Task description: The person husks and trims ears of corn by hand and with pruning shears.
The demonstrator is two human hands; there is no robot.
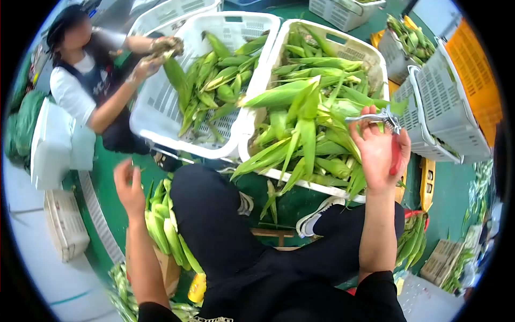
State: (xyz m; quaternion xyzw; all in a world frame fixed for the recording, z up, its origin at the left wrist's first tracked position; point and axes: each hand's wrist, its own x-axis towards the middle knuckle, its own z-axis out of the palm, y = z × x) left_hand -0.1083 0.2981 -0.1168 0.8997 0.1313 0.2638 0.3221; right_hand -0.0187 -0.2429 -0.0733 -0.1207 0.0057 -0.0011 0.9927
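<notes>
My right hand (378,155) is turned palm up at the right side of the near crate, holding pruning shears (395,124) with metal blades and a red handle. Under and beside it, ears of corn in green husks (332,155) fill a white plastic crate (358,47). My left hand (127,185), slightly blurred, hangs to the left of my knee with fingers apart and nothing in it. Just right of that hand, a bunch of green corn ears (161,220) stands beside my leg.
A second white crate (161,115), partly filled with corn, adjoins the first. A co-worker (86,80) sits at its left, handling something brownish. Stacked grey crates (450,96) and an orange crate (475,70) stand at right. A cardboard box (163,268) is by my left leg.
</notes>
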